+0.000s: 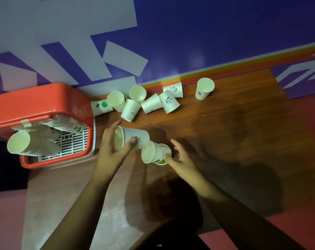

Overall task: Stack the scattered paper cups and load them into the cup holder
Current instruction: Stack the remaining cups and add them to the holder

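My left hand (110, 147) grips a white paper cup (133, 138) lying sideways, its mouth facing left. My right hand (180, 157) pinches the rim of a second cup (153, 152) that is tilted, its mouth turned left and toward me, right beside the first. Another cup with green print (162, 161) sits under or behind it. Several more white cups (151, 103) lie scattered near the wall, and one cup (204, 88) stands apart at the right. The red cup holder (43, 98) at the left holds long stacks of cups (26, 145).
The wooden table (234, 141) runs along a blue and white wall (189, 33). The holder has a white slotted tray (75, 143) inside. The table's near edge drops to a pink floor (279, 231) at the right.
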A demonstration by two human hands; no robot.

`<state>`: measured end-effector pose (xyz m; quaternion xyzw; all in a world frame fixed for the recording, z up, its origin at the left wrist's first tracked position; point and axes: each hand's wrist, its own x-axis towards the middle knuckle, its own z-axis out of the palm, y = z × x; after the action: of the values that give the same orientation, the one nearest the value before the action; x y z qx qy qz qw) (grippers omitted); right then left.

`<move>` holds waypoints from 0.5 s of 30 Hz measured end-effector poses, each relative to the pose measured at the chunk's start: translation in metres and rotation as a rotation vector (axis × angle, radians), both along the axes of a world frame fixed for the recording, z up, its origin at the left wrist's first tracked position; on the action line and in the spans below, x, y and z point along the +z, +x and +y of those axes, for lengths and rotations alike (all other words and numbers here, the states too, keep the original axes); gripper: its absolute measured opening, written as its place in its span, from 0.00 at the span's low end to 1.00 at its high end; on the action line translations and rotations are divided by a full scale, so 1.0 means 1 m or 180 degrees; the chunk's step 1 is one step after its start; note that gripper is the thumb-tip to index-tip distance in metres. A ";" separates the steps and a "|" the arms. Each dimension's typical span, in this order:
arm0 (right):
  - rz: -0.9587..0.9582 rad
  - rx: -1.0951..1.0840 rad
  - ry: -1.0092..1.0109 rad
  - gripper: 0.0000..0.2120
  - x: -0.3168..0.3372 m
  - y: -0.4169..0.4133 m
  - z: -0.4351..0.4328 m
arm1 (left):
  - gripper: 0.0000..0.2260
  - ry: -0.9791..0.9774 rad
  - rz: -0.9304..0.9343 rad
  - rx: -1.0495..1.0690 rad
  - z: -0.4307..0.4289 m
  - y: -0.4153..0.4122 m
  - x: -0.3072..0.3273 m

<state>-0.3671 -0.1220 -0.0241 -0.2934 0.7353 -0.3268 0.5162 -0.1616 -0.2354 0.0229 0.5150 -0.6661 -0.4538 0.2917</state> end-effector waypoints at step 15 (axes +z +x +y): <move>0.0422 0.0128 -0.0236 0.18 -0.032 0.019 -0.008 | 0.34 -0.0085 -0.0883 -0.1436 0.025 -0.026 -0.052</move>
<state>-0.3477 -0.1304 -0.0556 -0.3481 0.7491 -0.3233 0.4616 -0.1877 -0.2103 -0.0289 0.4069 -0.8037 -0.4236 0.0958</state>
